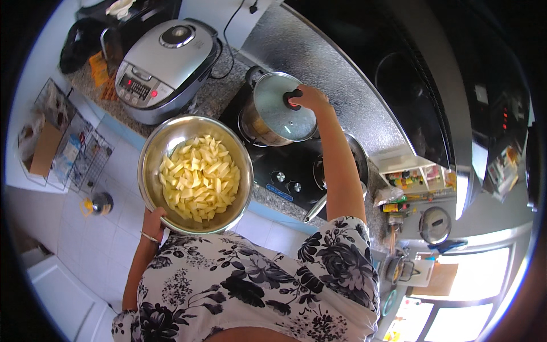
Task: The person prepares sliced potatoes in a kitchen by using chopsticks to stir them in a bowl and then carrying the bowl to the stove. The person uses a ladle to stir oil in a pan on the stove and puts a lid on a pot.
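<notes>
My left hand [154, 222] grips the rim of a wide stainless steel bowl [149, 171] in front of my body. Peeled, pale yellow chunks that look like potato [201, 179] fill its bottom. At the stove, my right hand [311, 97] holds the black knob of a glass lid [273, 104]. The lid covers the mouth of a steel pot [261, 131] on the far burner; whether it rests flat or is slightly raised, I cannot tell. Through the steamy glass the pot's contents stay hidden.
Left of the pot stands a grey multicooker [171, 64] with a lit display. A pan [357, 149] with a metal handle sits behind my right forearm on the black gas hob [273, 166]. A wire rack [85, 158] and a dark bottle [101, 203] are at lower left.
</notes>
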The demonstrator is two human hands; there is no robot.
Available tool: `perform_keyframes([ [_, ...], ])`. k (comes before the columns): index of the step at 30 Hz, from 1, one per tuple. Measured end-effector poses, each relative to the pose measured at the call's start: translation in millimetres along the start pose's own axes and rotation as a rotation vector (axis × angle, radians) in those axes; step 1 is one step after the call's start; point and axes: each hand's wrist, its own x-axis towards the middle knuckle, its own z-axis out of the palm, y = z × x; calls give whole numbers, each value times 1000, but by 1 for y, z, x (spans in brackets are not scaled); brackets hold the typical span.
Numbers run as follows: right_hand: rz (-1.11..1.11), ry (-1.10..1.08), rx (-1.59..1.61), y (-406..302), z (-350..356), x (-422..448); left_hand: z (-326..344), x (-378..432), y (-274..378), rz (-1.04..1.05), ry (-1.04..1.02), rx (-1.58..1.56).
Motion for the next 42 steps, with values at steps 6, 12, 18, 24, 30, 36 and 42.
perform_keyframes([
  [6,-66,-16,182,5,3,1,-7,0,-8,15,0,-44],
  [12,-171,109,228,13,7,1,-2,-2,-4,-3,32,-54],
  [18,-182,110,251,36,-1,14,1,-4,-2,-14,55,-80],
  [24,-65,80,407,44,-44,6,-8,-2,-8,-36,58,-45],
  [30,-79,167,333,55,-57,2,-15,1,-11,-41,53,-36],
  [36,-144,176,236,44,-37,0,-13,-1,-11,-40,52,-58],
  [42,-210,199,254,24,-10,-3,-11,-2,-9,-40,51,-51],
])
